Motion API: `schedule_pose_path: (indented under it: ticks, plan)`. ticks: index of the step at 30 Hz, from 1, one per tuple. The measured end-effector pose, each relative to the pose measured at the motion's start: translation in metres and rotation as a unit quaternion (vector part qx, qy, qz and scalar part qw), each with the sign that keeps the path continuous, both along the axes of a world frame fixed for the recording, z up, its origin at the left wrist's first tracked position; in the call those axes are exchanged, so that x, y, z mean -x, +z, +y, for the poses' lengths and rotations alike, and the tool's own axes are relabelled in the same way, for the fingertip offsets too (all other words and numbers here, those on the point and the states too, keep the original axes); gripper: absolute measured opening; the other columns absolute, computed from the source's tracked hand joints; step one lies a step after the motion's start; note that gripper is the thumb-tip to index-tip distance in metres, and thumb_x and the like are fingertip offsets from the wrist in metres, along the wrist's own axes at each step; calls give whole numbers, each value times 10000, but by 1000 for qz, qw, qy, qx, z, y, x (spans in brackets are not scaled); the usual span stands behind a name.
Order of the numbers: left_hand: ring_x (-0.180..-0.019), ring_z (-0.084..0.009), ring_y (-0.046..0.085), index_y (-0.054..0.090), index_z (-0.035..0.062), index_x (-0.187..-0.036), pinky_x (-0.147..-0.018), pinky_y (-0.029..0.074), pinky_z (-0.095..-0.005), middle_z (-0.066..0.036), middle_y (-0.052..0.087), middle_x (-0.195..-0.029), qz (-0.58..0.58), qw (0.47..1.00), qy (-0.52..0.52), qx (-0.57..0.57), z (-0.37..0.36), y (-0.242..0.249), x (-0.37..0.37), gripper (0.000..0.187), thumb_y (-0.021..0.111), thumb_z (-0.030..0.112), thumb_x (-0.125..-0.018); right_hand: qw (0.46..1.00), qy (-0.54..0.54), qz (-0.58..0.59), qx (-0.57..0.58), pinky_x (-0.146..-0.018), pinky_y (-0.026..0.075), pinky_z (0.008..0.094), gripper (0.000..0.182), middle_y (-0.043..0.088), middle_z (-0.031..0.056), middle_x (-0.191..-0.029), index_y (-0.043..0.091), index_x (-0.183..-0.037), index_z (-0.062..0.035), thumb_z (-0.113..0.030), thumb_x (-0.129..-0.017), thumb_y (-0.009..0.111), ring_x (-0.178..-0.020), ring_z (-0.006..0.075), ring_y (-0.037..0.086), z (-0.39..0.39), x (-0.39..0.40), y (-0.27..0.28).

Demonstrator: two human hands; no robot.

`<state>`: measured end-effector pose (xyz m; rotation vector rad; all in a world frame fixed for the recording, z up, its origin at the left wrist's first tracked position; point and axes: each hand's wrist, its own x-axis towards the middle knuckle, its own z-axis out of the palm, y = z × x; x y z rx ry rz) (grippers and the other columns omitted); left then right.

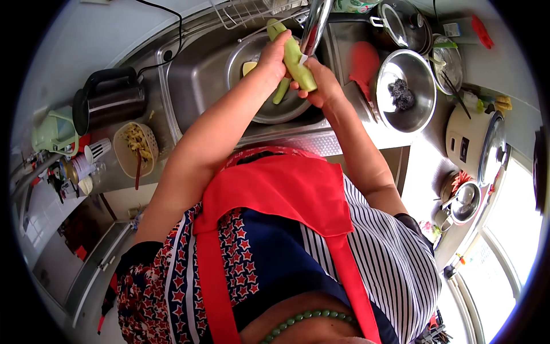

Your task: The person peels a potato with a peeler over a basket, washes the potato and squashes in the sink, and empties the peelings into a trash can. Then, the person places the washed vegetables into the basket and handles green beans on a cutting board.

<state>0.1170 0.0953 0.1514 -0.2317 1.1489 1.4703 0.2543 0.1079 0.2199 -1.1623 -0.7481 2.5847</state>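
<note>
Both hands hold a long pale-green gourd [292, 59] slantwise over the sink, under the faucet [317, 26]. My left hand [275, 55] is wrapped around its upper part. My right hand [322, 82] has its fingers closed around the lower end, close below the spout. A small white patch shows on the gourd by the spout. Beneath the hands a round metal basin [234, 67] sits in the sink, holding a yellowish piece [248, 67] and another green piece [281, 90], partly hidden by the hands and gourd.
Right of the sink are a red scoop-shaped item [364, 62], a steel bowl [421, 117] with a dark scouring pad [401, 94], and a rice cooker [468, 137]. An electric kettle [114, 98] and a basket of scraps [121, 143] stand left. A wire rack [240, 14] is behind.
</note>
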Motion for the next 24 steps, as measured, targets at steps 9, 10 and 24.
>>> schedule_pose_path:
  ticks: [9, 10, 24]
  plan:
    - [-924, -297, 582, 455, 49, -1164, -741, 502, -487, -137, 545, -1102, -99, 990, -29, 98, -37, -24, 2, 399, 546, 314, -881, 745, 201, -248, -586, -621, 500, 386, 263, 605, 199, -971, 577, -971, -13, -226, -869, 463, -750, 333, 620, 5, 39, -84]
    - [-903, -299, 587, 452, 37, -1161, -720, 509, -474, -147, 544, -1094, -117, 988, -28, 94, -47, -34, 6, 397, 557, 288, -871, 828, 204, -244, -462, -611, 501, 380, 259, 616, 188, -958, 581, -964, -13, -225, -861, 473, -760, 304, 629, 5, 37, -86]
    - [-1008, -329, 554, 262, 87, -1364, -863, 446, -380, -192, 548, -1115, 501, 727, -397, 252, -169, -92, 40, 812, 711, 119, -688, 750, 280, -444, -402, -966, 390, 348, 801, 442, 257, -1287, 341, -1327, 17, -414, -731, 659, -1172, 307, 481, -41, 48, -285]
